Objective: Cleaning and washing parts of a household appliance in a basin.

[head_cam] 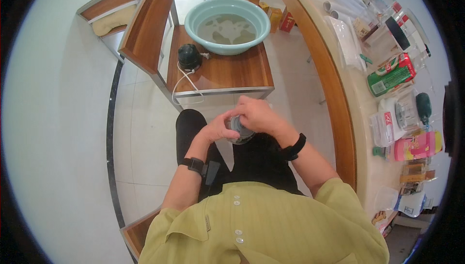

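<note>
Above my lap, a clear round container (246, 139) with a grey part (238, 123) at its top is between my hands. My left hand (217, 127) grips its left side, the thumb over the near rim. From the right, my right hand (258, 114) reaches over the top with bent fingers at the grey part, hiding much of it; whether they pinch it is hard to see. A wooden chair (232, 71) stands before me. On its seat are a pale teal plastic basin (227, 48) of cloudy water and a dark dome-shaped device (189, 57) with a white cord (189, 78).
Along the right runs a table with a wooden edge (327, 93), crowded with a green can (392, 75), clear plastic containers (383, 129) and a pink bottle (417, 146). Boxes (287, 20) stand on the floor beyond the chair. A white wall (61, 118) is at left.
</note>
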The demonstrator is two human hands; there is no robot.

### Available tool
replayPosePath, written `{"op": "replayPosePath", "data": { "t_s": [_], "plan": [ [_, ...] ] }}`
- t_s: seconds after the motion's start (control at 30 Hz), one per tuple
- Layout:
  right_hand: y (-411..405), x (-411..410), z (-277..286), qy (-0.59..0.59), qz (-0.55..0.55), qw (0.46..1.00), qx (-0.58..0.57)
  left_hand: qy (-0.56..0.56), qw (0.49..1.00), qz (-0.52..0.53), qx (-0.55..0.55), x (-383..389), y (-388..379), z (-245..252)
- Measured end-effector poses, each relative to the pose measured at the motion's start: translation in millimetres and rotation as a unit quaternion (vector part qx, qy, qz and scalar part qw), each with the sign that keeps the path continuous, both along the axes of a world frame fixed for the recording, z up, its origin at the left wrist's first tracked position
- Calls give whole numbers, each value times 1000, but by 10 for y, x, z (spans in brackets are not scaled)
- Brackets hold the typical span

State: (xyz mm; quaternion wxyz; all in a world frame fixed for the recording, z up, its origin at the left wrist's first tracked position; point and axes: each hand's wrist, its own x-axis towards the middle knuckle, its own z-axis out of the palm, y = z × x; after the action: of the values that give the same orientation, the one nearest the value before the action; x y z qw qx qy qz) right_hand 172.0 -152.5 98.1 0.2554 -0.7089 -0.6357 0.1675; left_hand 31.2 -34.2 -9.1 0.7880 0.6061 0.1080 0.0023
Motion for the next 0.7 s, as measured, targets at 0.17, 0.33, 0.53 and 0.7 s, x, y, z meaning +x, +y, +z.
{"op": "replayPosePath", "data": {
  "t_s": [0.17,0.33,0.53,0.7],
  "plan": [
    [-51,178,-206,22,-18,1000,-2,33,999,-6,-17,10,-2,73],
    [-57,111,-164,11,-30,1000,1,-8,999,11,-36,13,-23,-25],
    [20,-24,-111,-33,-4,999,-24,17,1000,-3,14,-2,-3,-21],
    [27,-174,-75,-69,35,997,-30,12,1000,-4,25,1,-16,-2]
  ]
}}
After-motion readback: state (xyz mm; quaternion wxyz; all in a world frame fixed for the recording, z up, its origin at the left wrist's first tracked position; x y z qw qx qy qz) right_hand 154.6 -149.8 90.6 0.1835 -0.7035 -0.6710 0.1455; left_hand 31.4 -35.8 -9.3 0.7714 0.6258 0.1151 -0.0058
